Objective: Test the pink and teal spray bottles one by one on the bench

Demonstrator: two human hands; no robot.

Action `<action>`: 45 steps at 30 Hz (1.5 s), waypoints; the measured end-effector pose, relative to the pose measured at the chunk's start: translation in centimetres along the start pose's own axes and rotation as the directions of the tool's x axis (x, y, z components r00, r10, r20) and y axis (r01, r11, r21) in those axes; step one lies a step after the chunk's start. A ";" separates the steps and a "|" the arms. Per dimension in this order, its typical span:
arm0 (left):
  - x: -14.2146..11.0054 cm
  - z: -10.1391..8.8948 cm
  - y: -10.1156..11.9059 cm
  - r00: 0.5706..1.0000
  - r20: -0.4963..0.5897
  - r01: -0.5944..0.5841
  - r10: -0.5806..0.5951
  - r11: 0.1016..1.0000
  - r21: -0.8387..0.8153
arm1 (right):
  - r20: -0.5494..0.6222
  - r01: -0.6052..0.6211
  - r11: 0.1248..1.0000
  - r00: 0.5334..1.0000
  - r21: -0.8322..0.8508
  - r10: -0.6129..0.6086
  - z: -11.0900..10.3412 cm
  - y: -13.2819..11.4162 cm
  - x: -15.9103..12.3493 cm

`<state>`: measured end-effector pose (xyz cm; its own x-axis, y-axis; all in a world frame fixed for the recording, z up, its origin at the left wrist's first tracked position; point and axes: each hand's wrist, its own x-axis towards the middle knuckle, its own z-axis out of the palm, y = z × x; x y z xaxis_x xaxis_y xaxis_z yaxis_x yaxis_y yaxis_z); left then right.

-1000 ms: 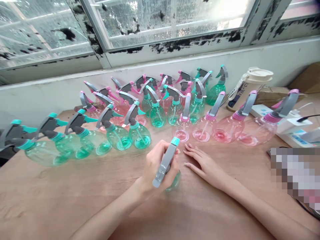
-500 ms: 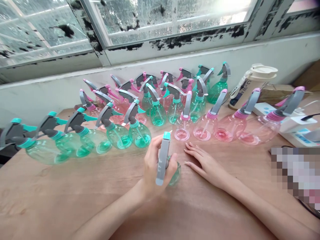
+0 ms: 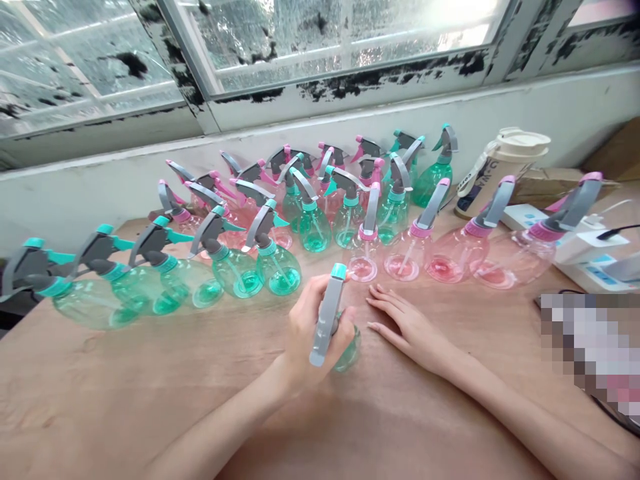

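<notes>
My left hand (image 3: pixel 310 327) is closed around the neck of a green spray bottle (image 3: pixel 349 350) standing on the wooden table (image 3: pixel 125 393); its grey trigger head with a teal nozzle (image 3: pixel 327 313) points away from me. My right hand (image 3: pixel 407 327) lies flat and open on the table just to the right of that bottle, fingers stretched toward it. Right behind my hands runs a row of green spray bottles (image 3: pixel 235 270) on the left and pink spray bottles (image 3: pixel 450 257) on the right.
More green and pink spray bottles (image 3: pixel 320 193) crowd the back by the wall under the window. A cream lidded cup (image 3: pixel 500 167) stands at the back right, beside a white power strip (image 3: pixel 585 250) and a cardboard box (image 3: pixel 545 187). A blurred patch covers the right edge.
My left hand has turned the held green bottle slightly, swinging its nozzle from right-leaning to nearly straight ahead. My right hand has stayed flat in place.
</notes>
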<state>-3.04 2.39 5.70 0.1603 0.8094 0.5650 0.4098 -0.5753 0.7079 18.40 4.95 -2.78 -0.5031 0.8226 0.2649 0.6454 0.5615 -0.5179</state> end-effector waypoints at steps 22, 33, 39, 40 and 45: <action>0.3 -0.2 0.5 1.000 0.009 -0.007 0.007 1.000 0.015 | -0.035 0.011 0.999 0.999 0.053 -0.009 0.2 0.2 -0.1; 1.7 -1.1 1.4 0.998 0.070 -0.014 0.010 0.998 0.057 | -0.015 0.004 0.999 1.000 0.046 -0.004 -0.2 0.0 -0.1; 1.8 -1.3 1.1 0.999 0.039 0.031 -0.034 0.997 0.077 | -0.024 0.012 0.999 1.000 0.051 -0.010 -0.1 0.0 -0.1; 1.9 -1.3 1.0 0.998 0.030 0.054 -0.057 0.995 0.079 | -0.026 0.012 0.998 1.000 0.054 -0.010 -0.1 0.1 -0.1; 2.2 -1.3 0.2 0.993 -0.065 0.104 -0.097 0.989 0.108 | -0.017 0.011 0.999 1.000 0.050 -0.010 -0.1 0.1 -0.1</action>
<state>-3.82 3.88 7.63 0.0607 0.8521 0.5199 0.5184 -0.4720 0.7131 18.53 4.91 -2.76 -0.5000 0.8183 0.2835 0.6104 0.5652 -0.5549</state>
